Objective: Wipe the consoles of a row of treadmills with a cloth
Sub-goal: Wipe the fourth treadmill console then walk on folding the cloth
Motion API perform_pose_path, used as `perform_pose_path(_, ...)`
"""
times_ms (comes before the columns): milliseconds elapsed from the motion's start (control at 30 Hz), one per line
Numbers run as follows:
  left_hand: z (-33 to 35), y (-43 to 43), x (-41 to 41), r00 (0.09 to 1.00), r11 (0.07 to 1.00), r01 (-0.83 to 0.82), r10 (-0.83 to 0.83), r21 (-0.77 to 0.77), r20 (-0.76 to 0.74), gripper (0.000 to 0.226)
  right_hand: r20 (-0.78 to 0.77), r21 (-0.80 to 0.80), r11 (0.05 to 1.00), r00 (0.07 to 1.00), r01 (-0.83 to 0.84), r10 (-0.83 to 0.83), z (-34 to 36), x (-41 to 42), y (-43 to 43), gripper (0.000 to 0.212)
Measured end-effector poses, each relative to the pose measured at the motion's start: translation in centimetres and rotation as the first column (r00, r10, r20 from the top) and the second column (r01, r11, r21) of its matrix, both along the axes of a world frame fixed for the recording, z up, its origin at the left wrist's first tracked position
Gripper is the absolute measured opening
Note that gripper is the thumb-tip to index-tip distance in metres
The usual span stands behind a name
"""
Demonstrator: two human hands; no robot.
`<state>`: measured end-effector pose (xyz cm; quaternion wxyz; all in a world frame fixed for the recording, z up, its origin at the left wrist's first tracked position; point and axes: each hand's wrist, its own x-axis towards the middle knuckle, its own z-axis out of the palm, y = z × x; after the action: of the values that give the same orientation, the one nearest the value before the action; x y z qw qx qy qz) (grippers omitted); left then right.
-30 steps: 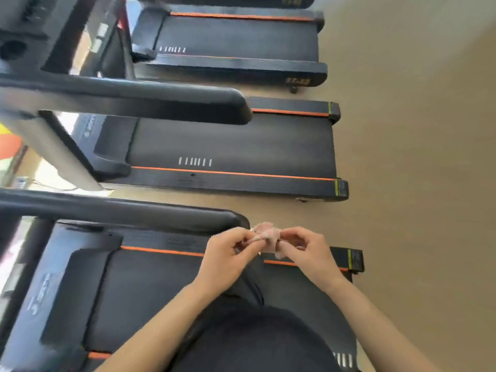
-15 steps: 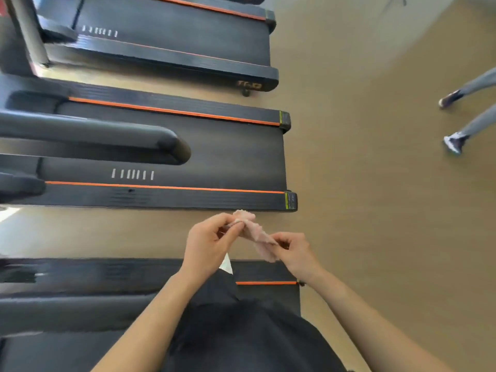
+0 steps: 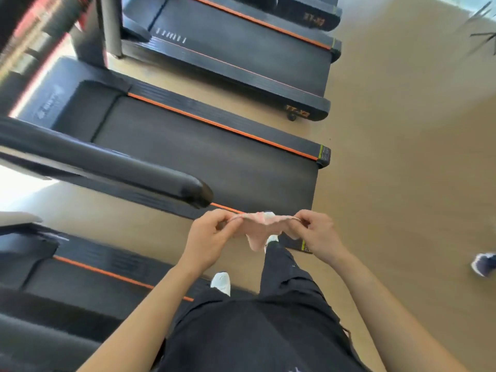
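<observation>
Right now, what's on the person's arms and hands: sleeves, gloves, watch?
No gloves or visible rings on the left hand or right hand. The left forearm and right forearm are uncovered to the frame edge; no sleeve, watch or band shows.

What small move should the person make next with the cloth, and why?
Probably fold the pink cloth into a pad in one hand. The left hand and right hand each pinch an edge, stretching it out in mid-air; the nearest treadmill handrail lies ahead to the left, so wiping cannot start yet.
</observation>
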<state>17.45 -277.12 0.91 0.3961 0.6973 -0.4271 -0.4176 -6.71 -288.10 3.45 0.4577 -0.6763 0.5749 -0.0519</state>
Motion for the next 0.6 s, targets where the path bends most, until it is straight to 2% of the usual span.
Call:
perform_pose_path(133, -0.1, -5.0, 0.5, 0.977, 0.981, -0.171, 0.18, 0.089, -0.113, 0.023, 0.039, -0.021, 0.996, 0.995, -0.092, 0.093, -0.3, 1.8, -7.6, 0.031)
perform_pose_path(233, 0.0, -9.3, 0.0, 0.951, 0.954, -0.275, 0.288, 0.119, -0.112, 0.026, 0.087, -0.018, 0.988, 0.984, -0.153, 0.154, -0.1, 3.0, -13.6, 0.03)
perform_pose_path(367, 0.6, -15.7, 0.5, 0.899, 0.903, -0.404, 0.421, 0.147, -0.119, 0.014, 0.131, 0.049, 0.965, 0.96, -0.257, 0.249, 0.2, 5.6, -22.1, 0.029)
perform_pose_path(500, 2.4, -21.4, 2.6, 0.805, 0.824, -0.551, 0.566, 0.133, -0.176, 0.009, 0.098, 0.007, 0.901, 0.897, -0.435, 0.432, 1.0, 10.6, -30.5, 0.024)
perform_pose_path(600, 3.7, -23.9, 4.2, 0.754, 0.779, -0.616, 0.626, 0.119, -0.199, 0.011, 0.036, -0.038, 0.804, 0.803, -0.593, 0.594, 1.5, 15.3, -34.5, 0.006)
